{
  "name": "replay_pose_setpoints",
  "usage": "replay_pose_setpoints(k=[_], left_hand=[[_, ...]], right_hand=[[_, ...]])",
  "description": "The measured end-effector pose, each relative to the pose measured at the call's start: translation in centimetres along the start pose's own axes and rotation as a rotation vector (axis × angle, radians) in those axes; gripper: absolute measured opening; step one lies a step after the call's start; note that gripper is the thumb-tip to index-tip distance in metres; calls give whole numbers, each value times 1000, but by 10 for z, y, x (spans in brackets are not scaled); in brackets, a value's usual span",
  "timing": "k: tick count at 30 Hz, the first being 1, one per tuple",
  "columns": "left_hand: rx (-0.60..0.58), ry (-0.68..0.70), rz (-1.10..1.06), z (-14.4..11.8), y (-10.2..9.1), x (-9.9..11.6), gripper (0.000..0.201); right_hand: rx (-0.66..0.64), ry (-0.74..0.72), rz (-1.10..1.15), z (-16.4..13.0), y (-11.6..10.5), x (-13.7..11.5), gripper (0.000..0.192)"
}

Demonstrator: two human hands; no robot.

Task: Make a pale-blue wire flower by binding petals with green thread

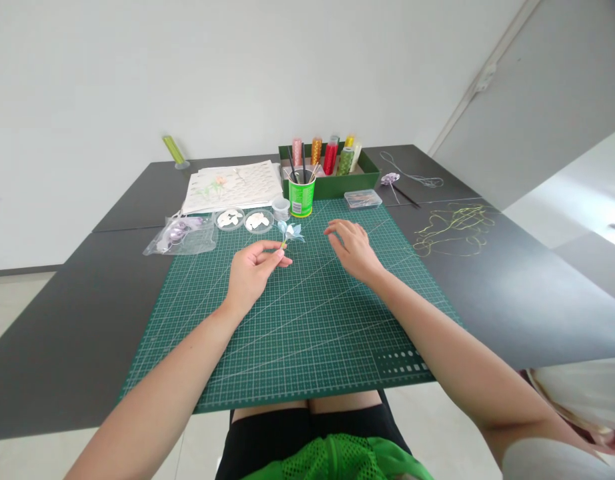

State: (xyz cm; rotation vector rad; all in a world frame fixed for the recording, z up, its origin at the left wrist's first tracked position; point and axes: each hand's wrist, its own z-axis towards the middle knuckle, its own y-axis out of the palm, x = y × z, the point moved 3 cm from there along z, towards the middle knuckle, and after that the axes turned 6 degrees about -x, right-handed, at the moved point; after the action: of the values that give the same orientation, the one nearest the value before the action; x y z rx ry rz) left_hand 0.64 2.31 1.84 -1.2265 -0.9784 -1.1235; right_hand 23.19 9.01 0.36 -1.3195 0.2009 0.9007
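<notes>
My left hand (255,270) is closed, pinching a small light-blue flower (291,231) by its short green stem between thumb and fingers. The blossom points up and away from me. To its right, my right hand (353,248) hovers over the green cutting mat (297,340), its fingers a little bent and apart, with nothing seen in them. Just beyond the flower stand a round dish with white pieces (258,221) and a small clear tub (281,209).
A green can (302,197) holds dark-handled tools and thin sticks. Behind it, a green box (332,185) holds several thread spools. Left are paper sheets (232,187) and a plastic bag (180,237); right, a clear case (362,199) and loose yellow-green thread (452,227).
</notes>
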Motion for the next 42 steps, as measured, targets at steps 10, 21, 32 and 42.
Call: replay_pose_setpoints(k=[10,21,32,42], left_hand=[[-44,-20,-53,1,2,-4,28],[-29,-41,-36,5,3,-8,24],[-108,-146,230,4,10,-6,15],[-322,-113,327,-3,24,-7,12]], right_hand=[[-486,-97,698,-18,38,-34,38],[-103,-231,306,-19,20,-33,19],[235,-647,-97,-34,1,-47,25],[236,-703,-154,-33,-2,-48,22]])
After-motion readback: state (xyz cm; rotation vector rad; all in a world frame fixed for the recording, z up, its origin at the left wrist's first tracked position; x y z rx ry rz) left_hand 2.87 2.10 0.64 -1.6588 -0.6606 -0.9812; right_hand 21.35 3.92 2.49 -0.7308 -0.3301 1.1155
